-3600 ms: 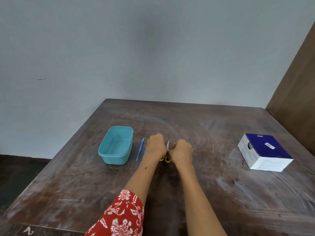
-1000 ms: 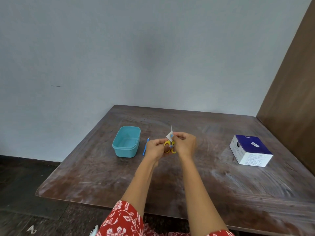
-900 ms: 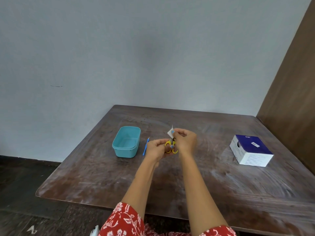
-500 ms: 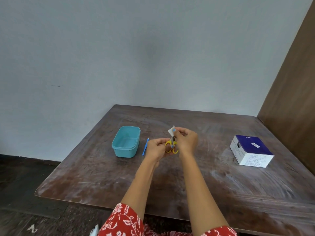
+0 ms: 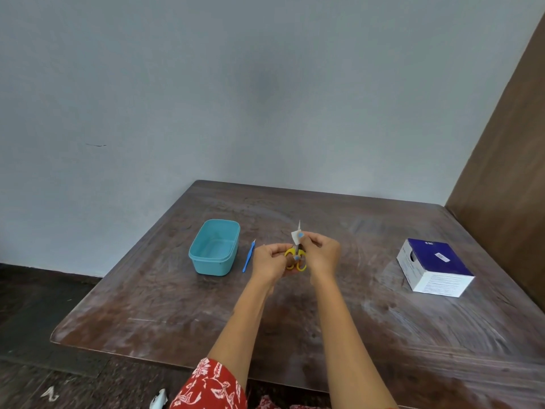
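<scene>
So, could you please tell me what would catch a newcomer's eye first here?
Mid-table, the left hand and right hand hold small yellow-handled scissors upright, the right pinching a white scrap at the blades. A teal tub sits to their left, a blue-and-white box far right.

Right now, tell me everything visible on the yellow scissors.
The scissors are small, with yellow plastic-looking loop handles and a thin pale blade tip pointing up and away. They stand roughly upright between both hands over the table, apparently clear of it. The left hand holds the handles from the left. The right hand pinches a white scrap against the blades, hiding most of them, so whether they are open or closed cannot be told.
</scene>
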Available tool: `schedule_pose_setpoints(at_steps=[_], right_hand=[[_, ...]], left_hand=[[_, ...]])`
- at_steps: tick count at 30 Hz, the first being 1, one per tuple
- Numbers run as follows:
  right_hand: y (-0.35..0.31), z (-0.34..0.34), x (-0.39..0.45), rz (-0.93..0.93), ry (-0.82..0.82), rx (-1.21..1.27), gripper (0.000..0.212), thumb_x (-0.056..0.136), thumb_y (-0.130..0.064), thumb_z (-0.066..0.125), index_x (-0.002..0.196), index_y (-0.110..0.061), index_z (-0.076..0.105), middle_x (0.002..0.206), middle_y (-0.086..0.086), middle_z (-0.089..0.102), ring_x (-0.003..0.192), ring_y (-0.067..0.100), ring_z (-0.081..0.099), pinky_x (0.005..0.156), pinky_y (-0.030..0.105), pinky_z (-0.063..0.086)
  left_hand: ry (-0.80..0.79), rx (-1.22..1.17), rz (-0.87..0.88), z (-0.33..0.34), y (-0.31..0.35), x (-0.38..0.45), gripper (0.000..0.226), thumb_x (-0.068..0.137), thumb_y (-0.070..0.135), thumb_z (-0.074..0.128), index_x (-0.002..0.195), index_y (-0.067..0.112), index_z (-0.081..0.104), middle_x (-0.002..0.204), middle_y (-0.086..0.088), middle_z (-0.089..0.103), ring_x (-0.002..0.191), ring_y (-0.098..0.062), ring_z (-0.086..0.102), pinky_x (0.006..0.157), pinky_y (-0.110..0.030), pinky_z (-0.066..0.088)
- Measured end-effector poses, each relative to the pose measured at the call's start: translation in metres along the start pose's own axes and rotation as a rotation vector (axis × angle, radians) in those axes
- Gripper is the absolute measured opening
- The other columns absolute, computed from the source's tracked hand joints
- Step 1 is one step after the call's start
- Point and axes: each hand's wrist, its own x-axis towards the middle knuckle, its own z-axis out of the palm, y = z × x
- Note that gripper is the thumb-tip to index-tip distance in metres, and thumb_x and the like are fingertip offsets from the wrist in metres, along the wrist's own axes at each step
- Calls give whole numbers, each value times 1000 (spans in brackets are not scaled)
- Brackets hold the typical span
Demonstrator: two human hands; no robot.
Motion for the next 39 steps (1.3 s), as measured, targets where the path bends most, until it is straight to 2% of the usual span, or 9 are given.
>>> schedule_pose_setpoints(at_steps=[9, 15, 18, 22, 27, 32, 35, 39], right_hand=[[-3, 6, 3, -34, 27, -11, 11, 82, -16, 68, 86, -8, 74, 78, 8, 72, 71, 21, 67, 73, 37, 56], [-10, 5, 4, -34, 50, -10, 11, 81, -18, 70, 85, -8, 74, 72, 3, 68, 63, 14, 63, 67, 30, 52], [-15, 6, 4, -76, 69, -5, 10, 81, -19, 70, 83, -9, 74, 71, 2, 67, 65, 15, 63, 67, 29, 51], [-7, 4, -1, -34, 54, 32, 11, 80, -12, 70, 86, -3, 73, 73, 7, 68, 59, 13, 61, 63, 28, 51], [-13, 3, 6, 10, 33, 112, 9, 79, -12, 73, 86, -6, 72, 76, 4, 69, 69, 17, 65, 70, 31, 55], [-4, -1, -1, 13, -37, 69, 12, 80, -7, 71, 90, 0, 71, 75, 8, 68, 60, 14, 62, 62, 27, 53], [-3, -1, 1, 9, -26, 39, 12, 80, -7, 70, 89, 0, 72, 80, 12, 70, 65, 19, 65, 68, 33, 54], [-7, 0, 7, -28, -13, 28, 12, 80, -10, 71, 88, -3, 73, 77, 8, 70, 74, 23, 68, 74, 36, 55]], left_hand=[[7, 32, 16, 0, 0, 3, 20, 82, -10, 61, 101, -5, 64, 73, -9, 67, 51, -6, 65, 57, -25, 59], [8, 47, 2, -2, -4, 0, 24, 82, -8, 61, 106, -4, 62, 80, -9, 67, 71, -18, 66, 64, -30, 60], [0, 24, 4, -2, -4, -2, 26, 82, -9, 61, 108, -4, 61, 80, -8, 66, 70, -18, 64, 60, -29, 59], [12, 44, 21, -3, -6, 0, 26, 82, -7, 62, 107, -3, 63, 80, -8, 68, 72, -18, 66, 64, -30, 59], [-14, -8, -6, -2, -6, -3, 21, 83, -8, 60, 103, -1, 63, 83, -10, 68, 77, -21, 67, 63, -29, 59], [3, -6, -12, -7, -10, 1, 17, 81, -8, 61, 91, 5, 66, 83, -11, 69, 83, -26, 68, 73, -38, 59], [-15, -13, -19, -7, -14, 0, 20, 81, -10, 61, 98, -2, 65, 80, -11, 68, 78, -24, 67, 67, -33, 60], [-23, -11, -22, -6, -14, -2, 19, 81, -10, 61, 96, 1, 65, 77, -7, 67, 71, -17, 65, 58, -27, 59]])
